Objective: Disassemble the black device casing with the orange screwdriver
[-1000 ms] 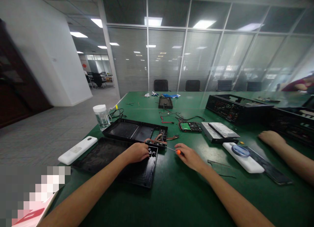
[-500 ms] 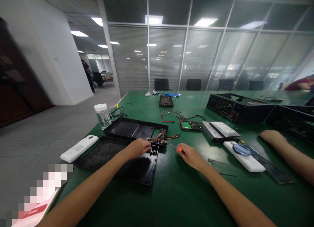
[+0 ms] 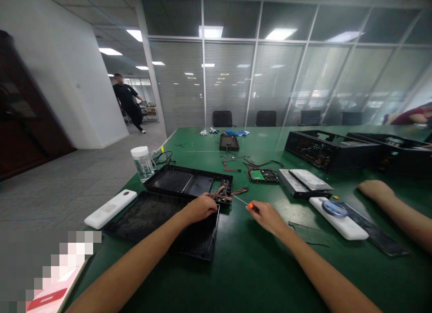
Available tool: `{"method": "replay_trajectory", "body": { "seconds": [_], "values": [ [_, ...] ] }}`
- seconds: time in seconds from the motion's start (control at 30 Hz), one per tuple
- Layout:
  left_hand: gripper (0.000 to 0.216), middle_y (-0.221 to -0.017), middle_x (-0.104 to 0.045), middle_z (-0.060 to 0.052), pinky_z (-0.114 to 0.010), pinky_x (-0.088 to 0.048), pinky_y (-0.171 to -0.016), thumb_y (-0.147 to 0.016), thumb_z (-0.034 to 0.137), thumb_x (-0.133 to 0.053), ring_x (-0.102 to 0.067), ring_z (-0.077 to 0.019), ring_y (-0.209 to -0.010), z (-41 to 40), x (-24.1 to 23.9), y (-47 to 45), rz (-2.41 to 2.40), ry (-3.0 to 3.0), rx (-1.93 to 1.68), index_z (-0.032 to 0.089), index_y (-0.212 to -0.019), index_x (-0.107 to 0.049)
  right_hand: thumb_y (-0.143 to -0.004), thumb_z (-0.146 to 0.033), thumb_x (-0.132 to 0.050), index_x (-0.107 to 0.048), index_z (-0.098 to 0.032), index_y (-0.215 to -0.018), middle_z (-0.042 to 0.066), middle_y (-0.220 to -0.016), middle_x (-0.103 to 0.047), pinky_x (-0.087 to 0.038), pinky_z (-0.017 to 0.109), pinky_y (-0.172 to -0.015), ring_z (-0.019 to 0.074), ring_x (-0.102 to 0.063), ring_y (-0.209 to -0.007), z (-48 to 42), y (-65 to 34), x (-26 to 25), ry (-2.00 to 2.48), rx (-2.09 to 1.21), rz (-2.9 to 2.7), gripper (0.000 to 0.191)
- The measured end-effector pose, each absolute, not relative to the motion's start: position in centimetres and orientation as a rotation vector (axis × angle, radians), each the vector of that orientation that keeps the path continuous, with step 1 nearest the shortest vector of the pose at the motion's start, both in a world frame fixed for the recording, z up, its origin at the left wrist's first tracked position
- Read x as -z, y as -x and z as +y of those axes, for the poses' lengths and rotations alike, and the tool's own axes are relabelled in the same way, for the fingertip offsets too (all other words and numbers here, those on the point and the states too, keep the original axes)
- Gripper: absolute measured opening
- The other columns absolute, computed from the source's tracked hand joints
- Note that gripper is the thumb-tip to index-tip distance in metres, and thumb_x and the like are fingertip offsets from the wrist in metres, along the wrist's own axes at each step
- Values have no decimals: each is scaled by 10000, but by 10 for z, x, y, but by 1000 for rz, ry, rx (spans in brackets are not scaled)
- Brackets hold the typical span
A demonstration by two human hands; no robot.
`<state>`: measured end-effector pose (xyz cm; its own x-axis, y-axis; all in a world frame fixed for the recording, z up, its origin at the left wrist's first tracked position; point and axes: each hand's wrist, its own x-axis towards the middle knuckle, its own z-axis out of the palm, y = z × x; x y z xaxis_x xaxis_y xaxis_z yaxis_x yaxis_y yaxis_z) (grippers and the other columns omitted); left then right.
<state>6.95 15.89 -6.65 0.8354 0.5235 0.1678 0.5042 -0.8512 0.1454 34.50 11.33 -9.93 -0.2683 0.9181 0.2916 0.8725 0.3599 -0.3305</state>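
Observation:
My right hand (image 3: 266, 215) holds a screwdriver (image 3: 251, 206) by its orange and black handle. Its thin shaft points left, the tip close to the right end of an open black casing (image 3: 168, 180). Over the right edge of a flat black cover (image 3: 145, 214), my left hand (image 3: 201, 208) is closed, fingertips down; what they pinch, if anything, is hidden. Just beyond those fingers, a bundle of multicoloured wires (image 3: 222, 190) lies across the casing's right end and trails out past it.
A lidded clear jar (image 3: 142, 164) and a white handheld device (image 3: 110, 208) stand at left. Behind the screwdriver is a green circuit board (image 3: 258, 174). To the right are a metal drive (image 3: 303, 182), a white device with a round disc (image 3: 337, 216), black computer cases (image 3: 327, 148) and another person's hand (image 3: 376, 190).
My left hand has shifted right along the cover, now hiding the small metal parts seen there earlier. My right hand and the screwdriver moved slightly right. A person has stepped into view in the far passage.

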Motion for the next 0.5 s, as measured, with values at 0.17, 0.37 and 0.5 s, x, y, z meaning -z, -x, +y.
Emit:
{"method": "replay_trajectory", "body": {
  "seconds": [0.17,0.37,0.5],
  "values": [
    [193,-875,-642,-45,-271,-376,-864,-853,156,-441,-557,-146,-884,155,79,-69,828,-2926,-356,148,-827,-632,-830,-340,-420,-583,-212,-757,22,-712,-605,-351,247,-587,166,-544,-663,116,-346,103,1603,-177,-2220,220],
    [224,-822,-611,-82,-272,-395,-822,-856,151,-405,-544,-168,-854,147,77,-72,875,-3042,-258,117,-759,-605,-829,-317,-416,-572,-207,-728,21,-683,-593,-333,243,-574,158,-532,-640,112,-343,97,1577,-151,-2230,216],
    [214,-821,-605,-78,-278,-390,-831,-856,157,-408,-541,-165,-855,148,78,-69,862,-3050,-277,120,-764,-597,-823,-308,-424,-566,-208,-709,12,-664,-589,-322,240,-560,152,-527,-620,112,-344,96,1579,-132,-2222,208]
  ]
}}
